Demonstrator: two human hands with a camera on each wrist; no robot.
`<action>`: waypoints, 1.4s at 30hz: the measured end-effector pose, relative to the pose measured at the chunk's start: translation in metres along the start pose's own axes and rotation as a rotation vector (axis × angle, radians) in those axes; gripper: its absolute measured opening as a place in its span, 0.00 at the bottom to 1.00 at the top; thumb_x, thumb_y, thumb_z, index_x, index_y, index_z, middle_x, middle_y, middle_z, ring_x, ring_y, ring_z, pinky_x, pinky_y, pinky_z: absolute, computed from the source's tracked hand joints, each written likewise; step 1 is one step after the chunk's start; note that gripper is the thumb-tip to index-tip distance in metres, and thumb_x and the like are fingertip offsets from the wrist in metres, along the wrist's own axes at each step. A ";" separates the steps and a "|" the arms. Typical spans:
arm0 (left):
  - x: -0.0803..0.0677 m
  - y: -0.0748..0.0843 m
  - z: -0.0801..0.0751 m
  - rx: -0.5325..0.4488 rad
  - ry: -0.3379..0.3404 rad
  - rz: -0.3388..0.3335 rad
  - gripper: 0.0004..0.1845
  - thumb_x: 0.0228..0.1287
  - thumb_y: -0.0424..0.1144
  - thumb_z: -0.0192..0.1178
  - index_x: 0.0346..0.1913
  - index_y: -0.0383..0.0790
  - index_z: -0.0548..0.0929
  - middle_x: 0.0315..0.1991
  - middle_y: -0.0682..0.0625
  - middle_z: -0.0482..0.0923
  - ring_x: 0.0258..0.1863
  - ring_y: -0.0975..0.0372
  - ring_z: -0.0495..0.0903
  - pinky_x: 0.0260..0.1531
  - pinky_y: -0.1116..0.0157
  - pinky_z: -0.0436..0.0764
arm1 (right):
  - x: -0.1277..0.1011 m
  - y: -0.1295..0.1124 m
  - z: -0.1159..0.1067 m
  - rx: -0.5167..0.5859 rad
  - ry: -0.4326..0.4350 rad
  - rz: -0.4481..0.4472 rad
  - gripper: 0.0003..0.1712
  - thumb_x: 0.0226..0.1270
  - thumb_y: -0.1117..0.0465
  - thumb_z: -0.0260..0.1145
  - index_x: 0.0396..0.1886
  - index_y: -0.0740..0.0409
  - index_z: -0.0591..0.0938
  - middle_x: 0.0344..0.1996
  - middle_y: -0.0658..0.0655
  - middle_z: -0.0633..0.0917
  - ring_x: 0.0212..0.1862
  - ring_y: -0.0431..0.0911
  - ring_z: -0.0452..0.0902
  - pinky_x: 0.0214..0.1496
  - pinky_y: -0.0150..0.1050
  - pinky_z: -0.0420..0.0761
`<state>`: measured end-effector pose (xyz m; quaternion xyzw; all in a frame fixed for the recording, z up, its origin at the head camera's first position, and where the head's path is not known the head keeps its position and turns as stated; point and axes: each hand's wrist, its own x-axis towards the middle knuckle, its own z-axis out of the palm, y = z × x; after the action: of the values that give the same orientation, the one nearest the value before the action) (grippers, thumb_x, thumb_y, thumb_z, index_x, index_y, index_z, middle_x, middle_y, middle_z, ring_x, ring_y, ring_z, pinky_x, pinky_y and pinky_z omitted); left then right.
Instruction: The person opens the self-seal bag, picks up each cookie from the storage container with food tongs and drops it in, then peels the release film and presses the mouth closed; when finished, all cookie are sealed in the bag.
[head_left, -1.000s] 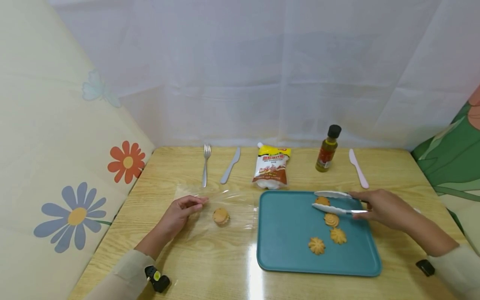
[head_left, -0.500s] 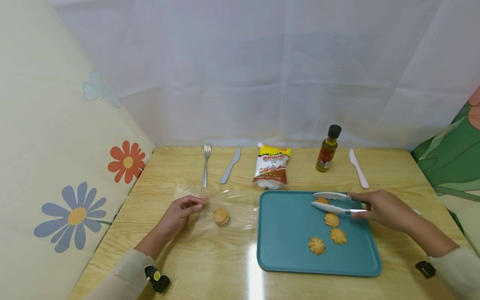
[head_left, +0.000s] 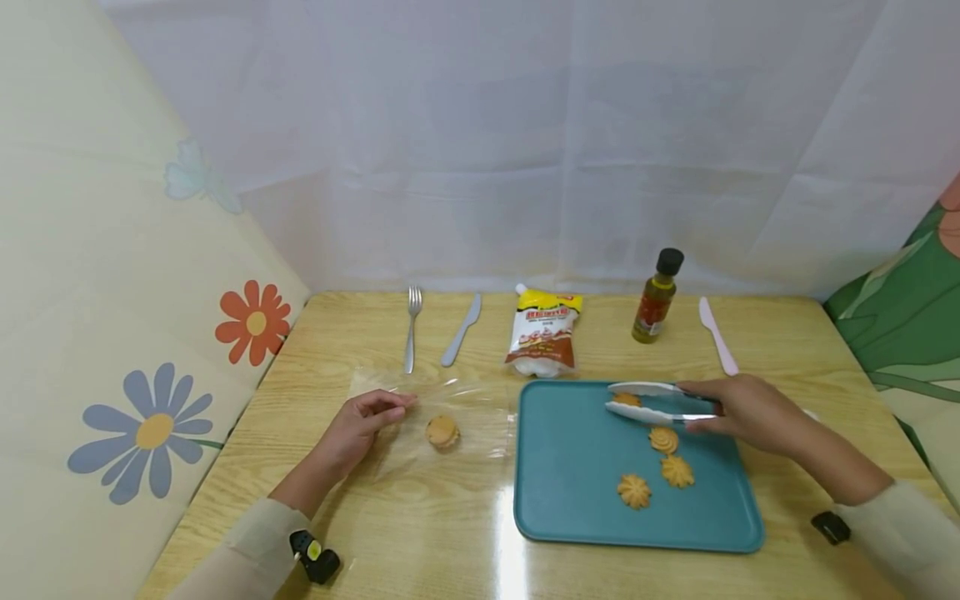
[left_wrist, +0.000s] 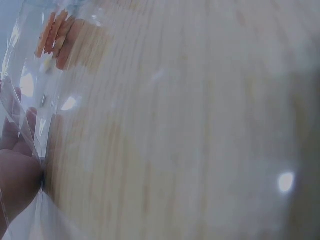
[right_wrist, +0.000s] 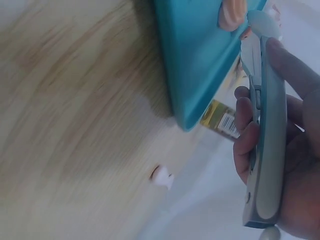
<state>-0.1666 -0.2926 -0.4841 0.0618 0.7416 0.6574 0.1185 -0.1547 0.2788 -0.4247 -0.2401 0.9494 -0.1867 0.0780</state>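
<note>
A clear plastic bag (head_left: 465, 408) lies flat on the wooden table (head_left: 420, 517) with one round cookie (head_left: 442, 432) inside it. My left hand (head_left: 390, 408) pinches the bag's left edge; in the left wrist view my fingers (left_wrist: 15, 165) show behind the plastic film (left_wrist: 35, 100). My right hand (head_left: 712, 408) grips white tongs (head_left: 652, 402) over the far part of a teal tray (head_left: 570, 483). The tong tips pinch a small cookie (head_left: 626, 400), just above the tray. Three swirl cookies (head_left: 663, 439) lie on the tray near them. The right wrist view shows the tongs (right_wrist: 265, 125) and the tray (right_wrist: 200, 60).
Along the back edge stand a fork (head_left: 410, 329), a metal knife (head_left: 461, 331), a sauce pouch (head_left: 542, 340), a small oil bottle (head_left: 655, 298) and a white plastic knife (head_left: 717, 337). Padded flowered walls close in the left and right sides; a white curtain hangs behind.
My right hand has moved the tongs to the left with the cookie held between their tips. The left hand and the bag have stayed still.
</note>
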 end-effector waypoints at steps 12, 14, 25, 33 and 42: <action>0.000 0.001 0.000 0.011 -0.002 0.015 0.17 0.74 0.35 0.62 0.53 0.20 0.80 0.55 0.54 0.87 0.57 0.69 0.82 0.55 0.74 0.78 | 0.024 -0.024 0.004 -0.028 0.030 -0.129 0.33 0.64 0.48 0.76 0.65 0.61 0.83 0.53 0.60 0.89 0.41 0.42 0.84 0.35 0.36 0.78; 0.000 0.001 0.000 0.013 -0.002 0.016 0.17 0.75 0.35 0.62 0.53 0.20 0.80 0.55 0.54 0.87 0.57 0.69 0.82 0.55 0.74 0.78 | 0.028 -0.028 0.005 -0.021 0.022 -0.139 0.33 0.64 0.49 0.76 0.65 0.61 0.83 0.53 0.60 0.89 0.37 0.39 0.81 0.33 0.34 0.75; 0.000 0.000 0.000 0.009 0.000 0.005 0.16 0.74 0.34 0.62 0.52 0.20 0.80 0.53 0.57 0.88 0.56 0.72 0.82 0.55 0.75 0.77 | 0.053 -0.055 0.011 -0.017 -0.018 -0.199 0.33 0.66 0.48 0.75 0.66 0.59 0.82 0.34 0.47 0.87 0.27 0.34 0.73 0.31 0.34 0.76; 0.000 0.000 0.000 0.010 0.002 0.012 0.16 0.74 0.34 0.62 0.53 0.19 0.80 0.53 0.57 0.88 0.56 0.73 0.81 0.55 0.75 0.78 | 0.072 -0.079 0.016 0.016 -0.061 -0.201 0.33 0.66 0.48 0.75 0.68 0.54 0.81 0.24 0.41 0.79 0.24 0.34 0.68 0.26 0.32 0.70; 0.000 0.000 0.001 0.012 -0.002 0.017 0.17 0.74 0.34 0.62 0.53 0.19 0.80 0.54 0.55 0.88 0.57 0.72 0.81 0.55 0.74 0.78 | 0.091 -0.105 0.026 -0.014 -0.075 -0.254 0.34 0.65 0.48 0.76 0.69 0.51 0.80 0.24 0.42 0.80 0.23 0.34 0.69 0.26 0.32 0.70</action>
<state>-0.1663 -0.2919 -0.4837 0.0693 0.7448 0.6539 0.1134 -0.1833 0.1413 -0.4124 -0.3658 0.9090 -0.1793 0.0877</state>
